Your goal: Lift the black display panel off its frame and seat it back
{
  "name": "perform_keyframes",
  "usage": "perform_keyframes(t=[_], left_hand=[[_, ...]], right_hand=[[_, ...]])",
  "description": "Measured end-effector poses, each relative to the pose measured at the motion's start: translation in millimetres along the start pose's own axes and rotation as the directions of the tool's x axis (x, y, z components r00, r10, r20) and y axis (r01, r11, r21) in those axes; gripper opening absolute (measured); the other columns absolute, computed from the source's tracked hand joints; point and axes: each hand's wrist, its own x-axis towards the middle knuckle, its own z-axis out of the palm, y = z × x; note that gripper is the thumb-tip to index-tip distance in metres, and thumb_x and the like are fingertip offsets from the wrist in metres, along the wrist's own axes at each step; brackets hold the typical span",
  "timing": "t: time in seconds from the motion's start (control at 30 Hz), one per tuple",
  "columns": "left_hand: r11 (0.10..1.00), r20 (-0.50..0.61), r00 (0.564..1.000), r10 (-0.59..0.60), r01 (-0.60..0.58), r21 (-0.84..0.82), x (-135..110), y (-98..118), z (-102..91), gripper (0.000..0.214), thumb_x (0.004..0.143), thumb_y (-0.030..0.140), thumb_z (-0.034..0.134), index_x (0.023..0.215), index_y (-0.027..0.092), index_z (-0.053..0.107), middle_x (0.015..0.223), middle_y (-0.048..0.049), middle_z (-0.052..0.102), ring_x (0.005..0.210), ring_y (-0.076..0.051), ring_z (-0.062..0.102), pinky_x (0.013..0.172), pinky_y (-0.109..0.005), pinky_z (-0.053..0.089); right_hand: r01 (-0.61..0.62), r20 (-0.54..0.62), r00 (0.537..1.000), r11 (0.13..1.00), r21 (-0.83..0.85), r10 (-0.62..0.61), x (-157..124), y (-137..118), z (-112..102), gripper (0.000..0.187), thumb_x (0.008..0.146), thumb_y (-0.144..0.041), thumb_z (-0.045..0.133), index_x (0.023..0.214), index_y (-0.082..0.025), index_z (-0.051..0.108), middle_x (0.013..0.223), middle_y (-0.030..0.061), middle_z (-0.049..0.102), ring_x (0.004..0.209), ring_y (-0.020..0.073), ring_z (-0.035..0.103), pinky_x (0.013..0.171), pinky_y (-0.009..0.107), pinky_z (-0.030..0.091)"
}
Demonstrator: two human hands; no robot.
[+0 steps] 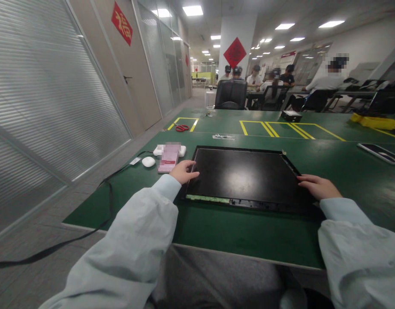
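A flat black display panel lies on the green table in front of me, with a green circuit strip along its near edge. My left hand rests on the panel's left edge, fingers curled over it. My right hand lies on the right edge, fingers stretched flat along the rim. Both sleeves are pale blue.
Left of the panel lie a phone, a white earbud case and a white charger with a black cable. Red scissors and yellow floor-tape boxes sit farther back. Another phone lies at the right. Several people sit at distant tables.
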Motion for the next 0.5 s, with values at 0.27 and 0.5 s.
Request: perform_keyframes(t=[0.27,0.5], left_hand=[[0.975,0.186,0.971,0.150,-0.177,0.137,-16.7,2.4,-10.4,0.119,0.054,0.062,0.112,0.162,0.031,0.071,0.192,-0.0203,0.031,0.176,-0.052,0.033,0.142,-0.063,0.036],[0.959,0.246,0.943,0.222,-0.257,0.117,-20.6,9.1,-16.8,0.114,0.055,0.057,0.113,0.160,0.035,0.073,0.191,-0.0180,0.033,0.176,-0.052,0.034,0.140,-0.066,0.037]], right_hand=[[-0.024,0.014,1.000,1.000,-0.002,0.024,-4.7,-8.9,-1.0,0.011,0.070,-0.030,0.073,0.078,-0.026,0.081,0.136,0.0125,0.084,0.144,0.0385,0.069,0.127,0.044,0.048],[0.012,-0.006,1.000,1.000,-0.006,-0.012,-3.0,-4.1,2.3,0.013,0.066,-0.033,0.073,0.076,-0.029,0.080,0.123,0.0096,0.087,0.139,0.0388,0.074,0.126,0.053,0.053]])
